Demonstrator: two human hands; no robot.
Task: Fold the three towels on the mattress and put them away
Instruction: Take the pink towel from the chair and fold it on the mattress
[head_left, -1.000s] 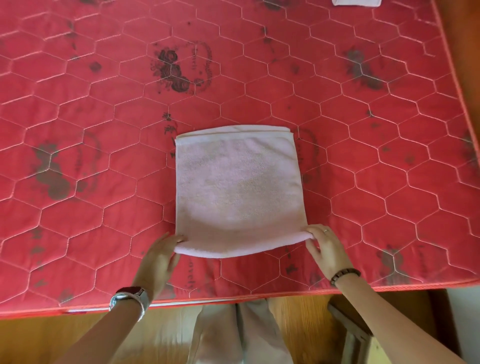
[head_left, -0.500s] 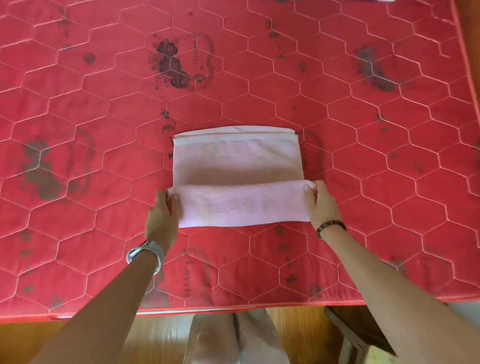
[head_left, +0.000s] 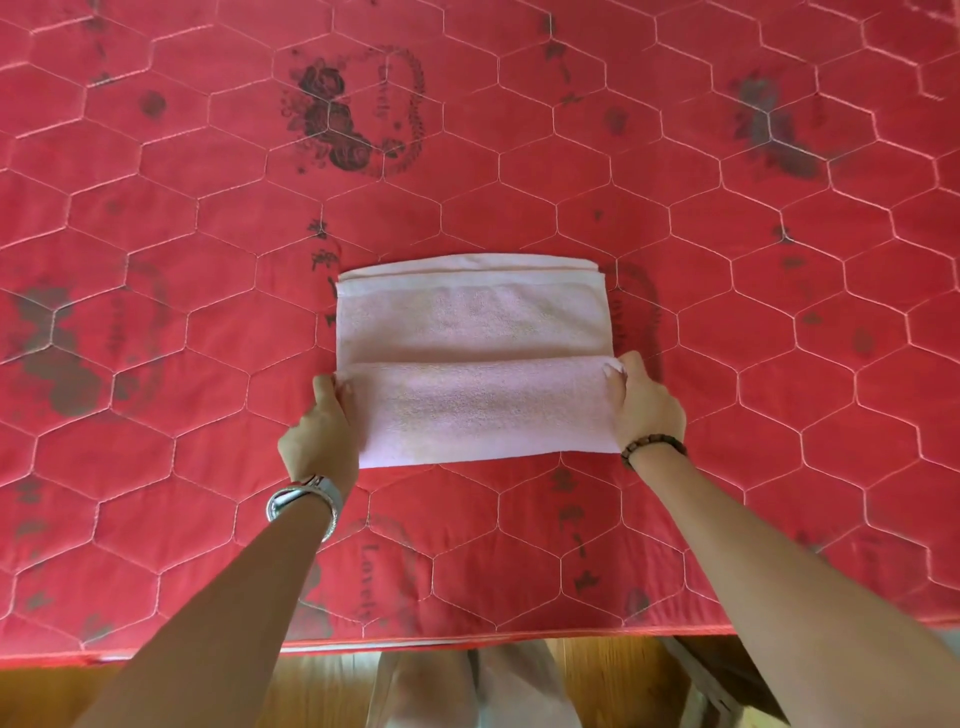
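Grips at both ends, and you're clamped on. Your left grip (head_left: 322, 431) pinches the left end of the pale pink rectangular terry towel (head_left: 467, 322), thumb on top of the cloth. Your right grip (head_left: 647, 405) pinches the right end, fingertips (head_left: 613, 370) curled over the corner.

Between the two grips runs the near flap of the towel, turned over onto itself, so the edge you hold lies across the middle of the cloth. Beyond the grips the rest of the towel lies flat, and its far edge shows several stacked layers with a hemmed band.

It all sits on the red quilted mattress (head_left: 519, 156), with hexagon stitching and dark faded flower prints, one of them well beyond your left grip. A silver wristwatch (head_left: 306, 501) sits just behind your left grip, and a dark beaded bracelet (head_left: 654, 447) just behind your right. Nearer to you than both grips, past the mattress edge, there's a wooden floor (head_left: 322, 691) and your pale trouser legs (head_left: 467, 691).
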